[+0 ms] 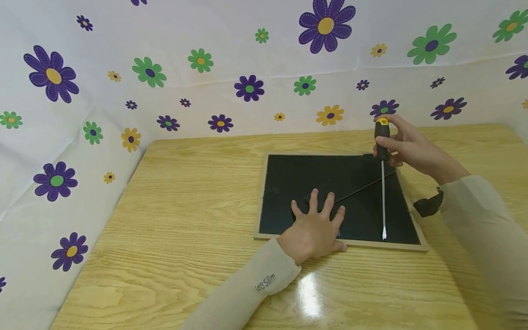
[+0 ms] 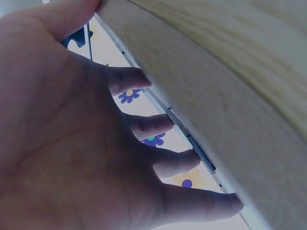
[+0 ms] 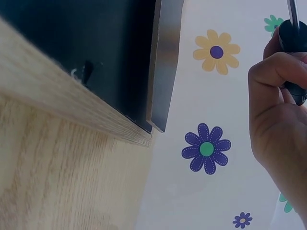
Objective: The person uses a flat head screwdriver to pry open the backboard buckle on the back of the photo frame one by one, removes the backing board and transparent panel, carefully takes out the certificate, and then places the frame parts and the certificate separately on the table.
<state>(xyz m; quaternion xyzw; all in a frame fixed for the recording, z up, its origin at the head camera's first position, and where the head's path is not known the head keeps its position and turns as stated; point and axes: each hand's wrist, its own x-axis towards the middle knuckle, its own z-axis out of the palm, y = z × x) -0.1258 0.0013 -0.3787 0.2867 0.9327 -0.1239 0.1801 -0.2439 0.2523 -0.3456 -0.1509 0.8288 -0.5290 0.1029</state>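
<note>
A picture frame (image 1: 264,197) with a thin wooden border lies back side up, showing its black backing (image 1: 288,174) and a dark stand flap with a diagonal edge. My left hand (image 1: 315,229) rests on the near part of the backing, fingers spread, thumb at the near border. In the left wrist view its fingertips reach the frame's edge. My right hand (image 1: 406,144) grips a screwdriver (image 1: 382,142) by its black and yellow handle, above the frame's far right corner. Its shaft (image 1: 383,197) points toward me, and the flat tip overlaps the near right part of the backing.
The frame lies on a wood-grain table (image 1: 185,192), right of the middle. Behind and to the left hangs a white cloth (image 1: 231,32) printed with flowers. A black strap (image 1: 429,204) hangs at the right wrist. In the right wrist view, the flap (image 3: 167,67) stands up from the backing.
</note>
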